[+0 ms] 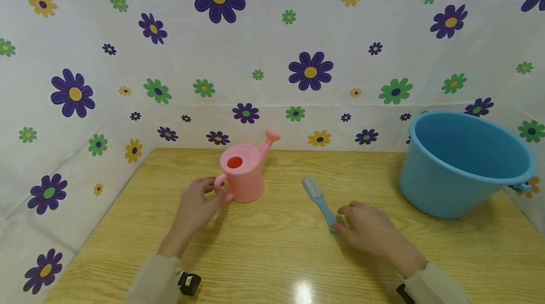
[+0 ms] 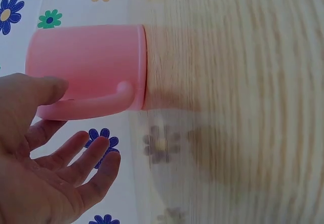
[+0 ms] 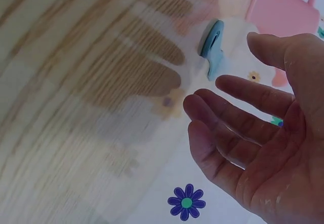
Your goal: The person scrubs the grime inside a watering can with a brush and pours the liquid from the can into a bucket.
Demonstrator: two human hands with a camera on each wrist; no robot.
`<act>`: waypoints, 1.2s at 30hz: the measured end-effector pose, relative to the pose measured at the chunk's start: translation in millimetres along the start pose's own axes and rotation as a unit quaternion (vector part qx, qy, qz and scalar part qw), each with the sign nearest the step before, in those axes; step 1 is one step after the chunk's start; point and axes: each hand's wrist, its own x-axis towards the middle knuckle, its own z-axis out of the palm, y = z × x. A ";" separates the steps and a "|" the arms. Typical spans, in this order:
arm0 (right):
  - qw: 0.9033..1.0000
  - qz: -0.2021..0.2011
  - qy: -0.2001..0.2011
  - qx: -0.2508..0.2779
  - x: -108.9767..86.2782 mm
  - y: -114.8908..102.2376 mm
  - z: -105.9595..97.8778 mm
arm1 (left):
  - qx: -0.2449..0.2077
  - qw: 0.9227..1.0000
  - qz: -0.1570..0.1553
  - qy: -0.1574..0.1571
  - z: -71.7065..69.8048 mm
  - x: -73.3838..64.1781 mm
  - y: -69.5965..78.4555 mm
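A pink watering can (image 1: 244,178) stands upright on the table, its spout pointing right and its handle toward my left hand (image 1: 197,204). In the left wrist view, the thumb and index finger lie on either side of the handle (image 2: 91,107), while the other fingers spread loosely below it. A blue brush (image 1: 321,204) with pale bristles lies slantwise on the table. My right hand (image 1: 366,228) hovers beside the brush handle's near end, its thumb overlapping that end in the head view. Its fingers are loosely bent with nothing between them in the right wrist view.
A large blue bucket (image 1: 451,190) stands at the right of the wooden table (image 1: 264,252). Behind and to the left hangs a white cloth (image 1: 264,34) printed with purple, green and yellow flowers. Dark straps circle both sleeved wrists.
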 end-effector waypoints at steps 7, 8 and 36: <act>1.000 0.005 -0.006 -0.008 8.7 -0.7 5.1 | -0.004 0.999 0.036 0.005 6.2 8.4 4.0; 1.000 0.006 -0.009 -0.008 10.2 -1.1 5.2 | -0.007 0.999 0.043 0.006 6.8 9.0 4.5; 1.000 0.009 0.001 -0.024 15.2 -0.7 11.5 | -0.074 0.997 -0.003 -0.009 18.3 10.6 7.1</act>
